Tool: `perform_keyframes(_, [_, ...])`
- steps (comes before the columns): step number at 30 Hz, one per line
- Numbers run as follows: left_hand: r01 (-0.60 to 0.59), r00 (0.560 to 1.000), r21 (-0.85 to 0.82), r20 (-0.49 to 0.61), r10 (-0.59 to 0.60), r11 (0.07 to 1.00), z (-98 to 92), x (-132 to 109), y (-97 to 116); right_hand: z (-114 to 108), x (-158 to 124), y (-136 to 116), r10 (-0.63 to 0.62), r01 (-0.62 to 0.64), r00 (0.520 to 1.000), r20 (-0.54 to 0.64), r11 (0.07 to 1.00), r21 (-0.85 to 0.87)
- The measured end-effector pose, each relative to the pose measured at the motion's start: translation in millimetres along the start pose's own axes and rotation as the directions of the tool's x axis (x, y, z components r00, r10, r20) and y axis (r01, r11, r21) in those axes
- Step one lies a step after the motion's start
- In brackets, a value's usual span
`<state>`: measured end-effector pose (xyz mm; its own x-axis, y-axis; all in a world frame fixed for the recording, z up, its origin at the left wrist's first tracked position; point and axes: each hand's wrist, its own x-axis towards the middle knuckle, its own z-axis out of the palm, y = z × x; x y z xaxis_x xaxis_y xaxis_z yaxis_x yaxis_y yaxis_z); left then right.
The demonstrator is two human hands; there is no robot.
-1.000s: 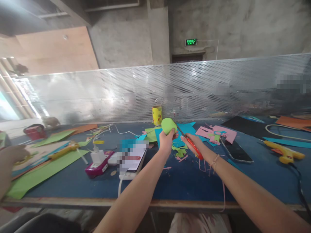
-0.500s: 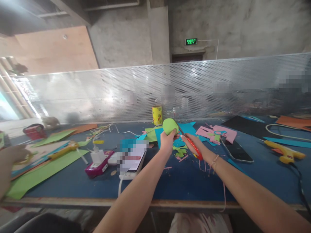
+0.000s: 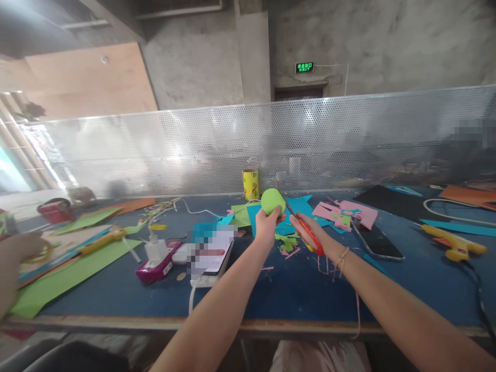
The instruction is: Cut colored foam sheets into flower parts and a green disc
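My left hand is closed round a rounded piece of lime-green paper, held up above the blue table. My right hand grips red-handled scissors, their blades pointing up-left and touching the green piece's right edge. Green and pink paper scraps lie on the table just below both hands. Cyan paper lies behind them.
A yellow can stands by the perforated metal screen. A phone and yellow glue gun lie right. A charger block, power bank and green sheets lie left, where another person's hand shows.
The green piece and scissors have shifted very slightly to the right; otherwise both hands hold the same pose.
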<state>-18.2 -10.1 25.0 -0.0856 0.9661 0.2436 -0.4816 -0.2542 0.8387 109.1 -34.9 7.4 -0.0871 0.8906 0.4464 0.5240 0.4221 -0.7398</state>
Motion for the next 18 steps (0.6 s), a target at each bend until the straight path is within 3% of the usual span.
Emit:
perform_keyframes(3, [0.019,1.0,0.039,0.015,-0.02,0.999,1.7,-2.9,-0.4,1.9,0.5,4.6,0.032,-0.033,0.999,0.003,0.992,0.124])
perform_keyframes(7, [0.045,0.998,0.04,0.036,-0.046,0.998,3.0,-4.0,-0.9,1.1,0.6,4.9,0.053,-0.054,0.999,0.01,0.988,0.144])
perform_keyframes(18, [0.048,0.998,0.004,0.036,-0.048,0.999,-0.1,-1.3,2.0,-4.3,1.3,-4.0,-0.05,0.048,0.999,-0.013,0.992,-0.115])
